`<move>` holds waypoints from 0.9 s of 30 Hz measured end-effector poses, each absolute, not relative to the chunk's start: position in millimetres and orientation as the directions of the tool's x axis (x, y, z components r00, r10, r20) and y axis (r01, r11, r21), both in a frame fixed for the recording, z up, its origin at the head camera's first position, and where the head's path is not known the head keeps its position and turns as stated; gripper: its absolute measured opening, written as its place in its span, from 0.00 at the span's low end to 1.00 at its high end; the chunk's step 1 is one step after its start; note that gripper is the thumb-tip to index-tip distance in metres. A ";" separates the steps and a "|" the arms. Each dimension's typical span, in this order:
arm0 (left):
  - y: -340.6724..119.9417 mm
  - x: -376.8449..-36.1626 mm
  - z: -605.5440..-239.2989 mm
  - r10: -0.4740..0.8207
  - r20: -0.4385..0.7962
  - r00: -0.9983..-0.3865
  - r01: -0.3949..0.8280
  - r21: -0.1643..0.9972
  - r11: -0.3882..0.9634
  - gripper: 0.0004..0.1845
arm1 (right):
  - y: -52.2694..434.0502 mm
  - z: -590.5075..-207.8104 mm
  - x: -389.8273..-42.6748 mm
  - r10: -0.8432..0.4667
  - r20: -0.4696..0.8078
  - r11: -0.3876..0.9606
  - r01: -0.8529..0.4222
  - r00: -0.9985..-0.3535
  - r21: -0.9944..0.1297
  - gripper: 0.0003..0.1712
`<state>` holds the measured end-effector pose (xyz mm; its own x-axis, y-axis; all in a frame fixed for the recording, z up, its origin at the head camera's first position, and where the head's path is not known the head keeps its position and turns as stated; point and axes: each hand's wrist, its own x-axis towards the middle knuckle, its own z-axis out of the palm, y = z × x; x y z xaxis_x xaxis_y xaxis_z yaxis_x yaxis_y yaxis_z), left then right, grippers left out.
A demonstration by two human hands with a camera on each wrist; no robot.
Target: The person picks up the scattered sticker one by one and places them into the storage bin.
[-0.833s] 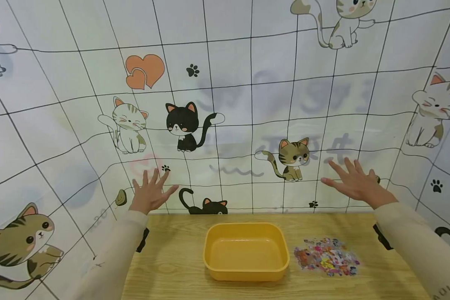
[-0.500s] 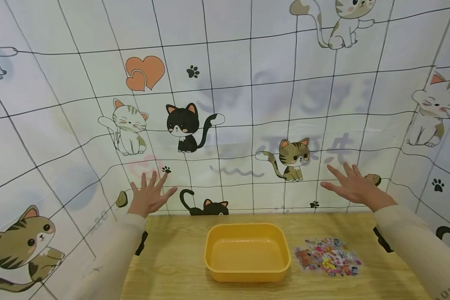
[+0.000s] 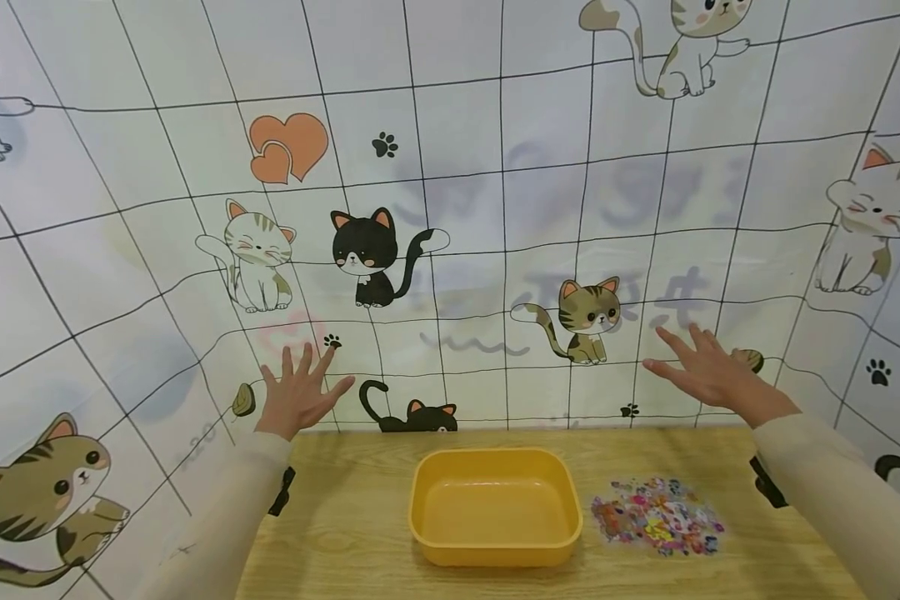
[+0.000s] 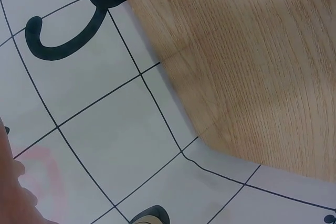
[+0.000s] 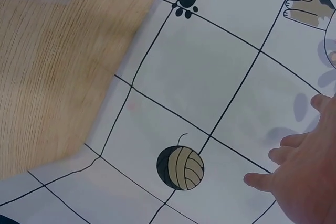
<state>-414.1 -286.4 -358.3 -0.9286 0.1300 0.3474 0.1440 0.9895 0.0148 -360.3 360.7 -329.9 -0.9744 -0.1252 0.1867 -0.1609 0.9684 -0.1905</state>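
Tray [image 3: 495, 512] of yellow is set on the wooden table [image 3: 337, 525] at six o'clock in the head view, with colourful printed pieces [image 3: 658, 517] laid just beside it at three. The left hand [image 3: 297, 396], spread wide, is held at the tray's ten o'clock; the right hand [image 3: 712, 372], likewise spread, at two.

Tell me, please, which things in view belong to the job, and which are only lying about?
Probably for the job:
tray, yellow
colourful bits, beside the tray

Probably only surroundings:
table, under both
backdrop, printed with cats

I see no other loose thing on the table.
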 end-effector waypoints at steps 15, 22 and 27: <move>-267.3 -407.0 -375.0 0.122 0.305 -0.944 0.204 0.252 0.946 0.48 | 347.5 -324.2 -338.4 -0.196 0.234 0.933 -0.254 -0.952 -0.255 0.48; -243.7 -394.9 -389.6 0.157 0.269 -0.950 0.273 0.477 0.836 0.48 | 338.3 -335.7 -318.8 -0.219 0.273 0.881 -0.310 -0.937 -0.358 0.45; -228.5 -378.7 -397.3 0.181 0.225 -0.957 0.285 0.641 0.712 0.47 | 332.2 -348.1 -306.2 -0.209 0.282 0.856 -0.315 -0.936 -0.411 0.43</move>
